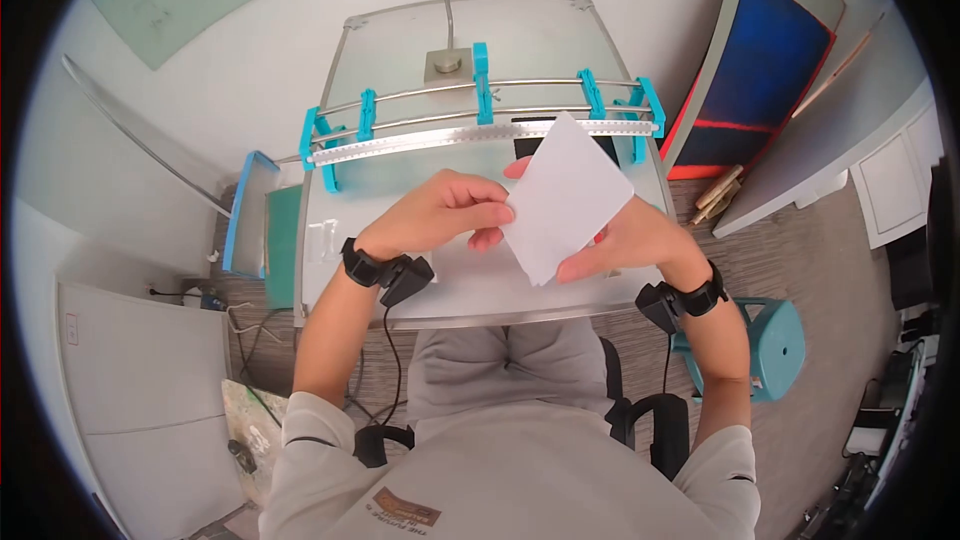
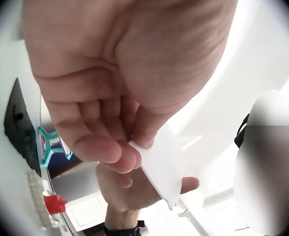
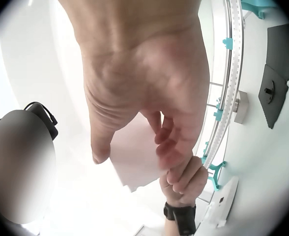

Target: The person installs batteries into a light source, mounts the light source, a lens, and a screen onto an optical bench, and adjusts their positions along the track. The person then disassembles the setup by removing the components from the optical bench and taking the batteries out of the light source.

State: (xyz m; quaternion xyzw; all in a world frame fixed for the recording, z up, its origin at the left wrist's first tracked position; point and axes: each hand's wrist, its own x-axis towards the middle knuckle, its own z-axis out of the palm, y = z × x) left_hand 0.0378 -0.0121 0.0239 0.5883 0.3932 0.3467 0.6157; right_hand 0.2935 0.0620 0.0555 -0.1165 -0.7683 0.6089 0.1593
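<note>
A white piece of paper (image 1: 570, 195), apparently folded, is held up over the near half of the table, with doubled corners at its lower end. My left hand (image 1: 440, 210) pinches its left edge between thumb and forefinger; the left wrist view shows this grip on the paper (image 2: 164, 162) from the palm side. From the other side my right hand (image 1: 640, 238) holds the paper, thumb along the near right edge and fingers behind it. In the right wrist view those fingers curl at the back of the paper (image 3: 134, 152), close to the left hand's fingertips.
Across the table (image 1: 450, 308) stands a rail frame with teal brackets (image 1: 483, 90) and a metal ruler (image 1: 430, 145). Behind it is a metal stand base (image 1: 448, 66). A black flat piece (image 1: 535, 126) lies partly behind the paper. To the right is a teal stool (image 1: 775, 350).
</note>
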